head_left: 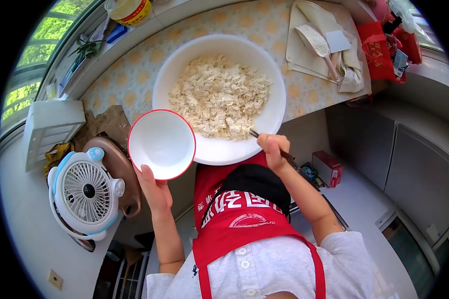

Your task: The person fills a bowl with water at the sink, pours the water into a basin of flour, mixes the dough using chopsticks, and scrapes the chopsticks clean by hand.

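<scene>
A large white basin [163, 82] stands on the patterned tabletop, filled with shaggy, crumbly dough [219, 94]. My left hand [154, 192] grips a white bowl with a red rim [162, 144], held tilted at the basin's lower left edge; its inside looks bare. Closed around dark chopsticks [287, 155] is my right hand [274, 149], at the lower right of the basin. The tips of the chopsticks reach the edge of the dough. Part of the basin's rim is covered by the bowl.
A white and blue fan [87, 189] stands at left near a white foam box [52, 127]. Flour fills a scoop [314, 41] on folded cloth [299, 60] at upper right, beside a red bag [376, 50]. A jar [129, 11] sits on the windowsill.
</scene>
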`<act>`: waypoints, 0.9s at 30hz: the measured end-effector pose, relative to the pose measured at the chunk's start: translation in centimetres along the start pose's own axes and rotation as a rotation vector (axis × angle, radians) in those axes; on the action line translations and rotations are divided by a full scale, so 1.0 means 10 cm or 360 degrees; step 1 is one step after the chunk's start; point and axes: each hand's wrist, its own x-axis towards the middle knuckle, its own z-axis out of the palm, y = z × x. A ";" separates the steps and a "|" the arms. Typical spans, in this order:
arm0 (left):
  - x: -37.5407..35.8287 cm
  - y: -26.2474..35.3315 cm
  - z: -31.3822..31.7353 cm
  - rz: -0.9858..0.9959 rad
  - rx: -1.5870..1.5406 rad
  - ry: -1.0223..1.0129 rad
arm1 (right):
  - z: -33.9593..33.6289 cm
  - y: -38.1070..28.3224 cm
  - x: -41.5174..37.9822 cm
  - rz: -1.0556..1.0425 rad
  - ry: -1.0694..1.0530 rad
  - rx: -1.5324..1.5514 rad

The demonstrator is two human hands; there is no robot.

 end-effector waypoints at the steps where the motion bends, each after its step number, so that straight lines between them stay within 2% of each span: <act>1: -0.01 0.00 0.02 -0.0002 0.0000 -0.0003 | 0.08 -0.03 -0.05 0.0077 -0.0082 -0.0032; 3: -0.03 0.01 0.08 -0.0022 0.0025 0.0008 | 0.10 -0.01 0.01 0.0271 -0.0053 0.0243; 5: -0.06 0.02 0.12 -0.0012 0.0024 -0.0004 | -0.06 -0.05 0.28 0.0260 -0.0038 0.0373; 7: -0.08 0.03 0.14 0.0005 0.0025 -0.0004 | -0.21 -0.20 0.72 0.0072 -0.0143 0.0571; 9: -0.10 0.01 0.17 0.0035 0.0021 0.0014 | -0.25 -0.31 1.19 0.0004 -0.0222 0.0618; 11: -0.12 0.01 0.19 0.0042 0.0024 0.0016 | -0.30 -0.27 1.54 -0.0076 -0.0226 0.0223; 15: -0.10 -0.02 0.20 0.0026 -0.0007 0.0024 | -0.48 -0.01 1.23 0.0061 -0.0014 0.0318; 19: -0.03 -0.04 0.18 -0.0021 -0.0025 0.0000 | -0.03 0.14 0.42 0.0338 0.0256 0.0704; 20: -0.03 -0.02 0.18 -0.0017 -0.0002 -0.0012 | 0.14 0.18 0.36 0.0364 0.0187 0.0647; 22: -0.04 0.03 0.18 -0.0007 0.0036 -0.0013 | 0.46 0.28 0.50 0.0429 0.0172 0.0672; 24: -0.05 0.08 0.17 0.0060 0.0065 -0.0001 | 0.63 0.28 0.85 0.0354 0.0098 0.0852; 26: -0.07 0.11 0.17 0.0072 0.0085 0.0050 | 0.73 0.28 1.24 0.0098 0.0064 0.0860; 27: -0.08 0.12 0.17 0.0085 0.0084 0.0079 | 0.74 0.26 1.43 0.0085 0.0046 0.0755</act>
